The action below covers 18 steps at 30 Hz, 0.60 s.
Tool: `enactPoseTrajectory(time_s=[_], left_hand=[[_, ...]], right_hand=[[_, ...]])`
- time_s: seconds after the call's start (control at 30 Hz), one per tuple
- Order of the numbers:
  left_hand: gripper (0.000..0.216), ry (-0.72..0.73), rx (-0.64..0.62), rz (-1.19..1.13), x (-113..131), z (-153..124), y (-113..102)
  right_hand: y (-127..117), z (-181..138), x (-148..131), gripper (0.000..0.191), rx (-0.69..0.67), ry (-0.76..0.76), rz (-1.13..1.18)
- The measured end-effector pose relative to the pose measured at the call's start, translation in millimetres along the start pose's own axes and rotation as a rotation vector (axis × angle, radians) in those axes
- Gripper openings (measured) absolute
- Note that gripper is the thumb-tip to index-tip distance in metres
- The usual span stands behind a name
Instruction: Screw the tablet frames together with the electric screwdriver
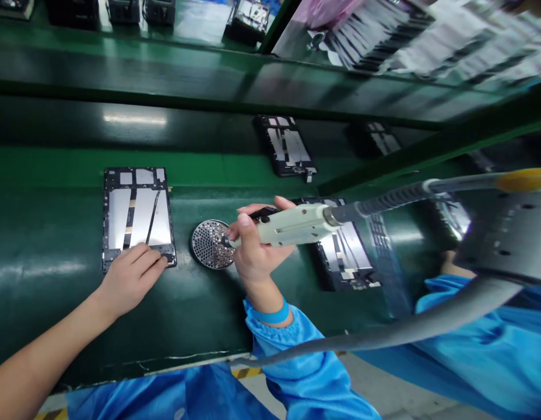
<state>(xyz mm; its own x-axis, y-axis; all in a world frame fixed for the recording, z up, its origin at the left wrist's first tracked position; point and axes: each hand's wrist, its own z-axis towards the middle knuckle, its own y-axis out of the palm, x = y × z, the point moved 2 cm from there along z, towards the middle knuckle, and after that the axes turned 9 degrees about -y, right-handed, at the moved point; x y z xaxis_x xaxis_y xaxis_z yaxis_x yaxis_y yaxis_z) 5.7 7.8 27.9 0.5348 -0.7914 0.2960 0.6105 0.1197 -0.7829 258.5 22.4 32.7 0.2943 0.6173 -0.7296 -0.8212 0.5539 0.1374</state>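
My left hand has its fingers bent and together on the lower edge of an opened tablet, holding it against the green bench; the fingertips are partly hidden. Silver panels and dark flex strips show inside the tablet. My right hand is wrapped round a pale electric screwdriver, with a blue band at the wrist. The screwdriver's front end points left, over a round metal dish with a perforated top and small screws gathered on its right side. Its bit tip is too hard to make out.
Another opened tablet lies right of my right hand, and a stack of tablets stands farther back. The screwdriver's cable runs right. A grey hose crosses in front. A co-worker's blue sleeve is at right.
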Motion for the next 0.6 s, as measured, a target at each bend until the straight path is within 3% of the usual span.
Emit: enactPoseTrajectory(time_s=[0.27, 0.6], left_hand=[[0.010, -0.009, -0.001, 0.138, 6.6, -4.8, 5.5], [0.009, -0.034, 0.014, 0.082, 11.5, -0.1, 21.5]], right_hand=[[3.5, 6.8, -7.9, 0.042, 0.018, -0.034, 0.021], [40.7, -12.2, -43.1, 0.039, -0.156, 0.080, 0.164]])
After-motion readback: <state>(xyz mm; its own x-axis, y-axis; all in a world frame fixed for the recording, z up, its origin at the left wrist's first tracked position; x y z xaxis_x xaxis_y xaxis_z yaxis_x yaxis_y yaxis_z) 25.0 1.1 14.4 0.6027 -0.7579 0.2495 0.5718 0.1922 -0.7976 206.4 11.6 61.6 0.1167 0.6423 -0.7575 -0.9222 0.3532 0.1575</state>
